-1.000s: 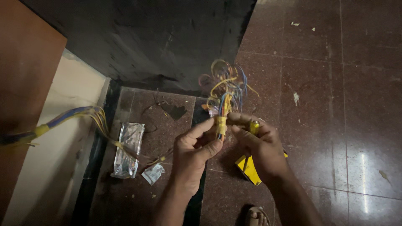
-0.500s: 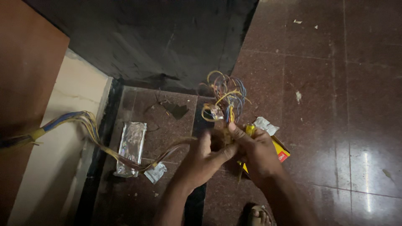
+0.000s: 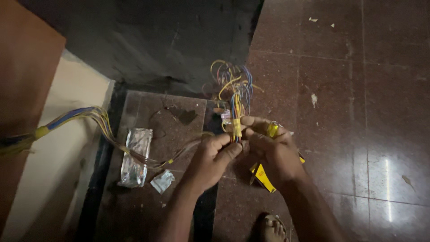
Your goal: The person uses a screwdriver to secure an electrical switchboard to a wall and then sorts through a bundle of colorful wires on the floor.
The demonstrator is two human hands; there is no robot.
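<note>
Since the earlier frame the hands have parted a little and risen, so the yellow tape band on the bundle shows between them again instead of being covered.

In the head view, the left hand (image 3: 214, 159) pinches the bundle of thin multicoloured wires (image 3: 236, 92) just below its yellow tape wrap (image 3: 237, 127), thumb and forefinger closed narrowly on it. The right hand (image 3: 273, 150) closes on the same bundle from the other side, its fingertips at the tape, with a small yellow cylindrical piece (image 3: 272, 129) tucked under its fingers. The bundle stands upright above the dark reddish stone floor (image 3: 358, 112), its loose ends fanning out above the hands. Below the right hand lies a yellow flat packet (image 3: 263, 175).

The wires look light, soft and springy; the loose strands would splay and slip, so the taped section seems the firmest place to grip.

To the left, a longer taped cable (image 3: 80, 114) trails across a silver foil wrapper (image 3: 135, 154).
</note>
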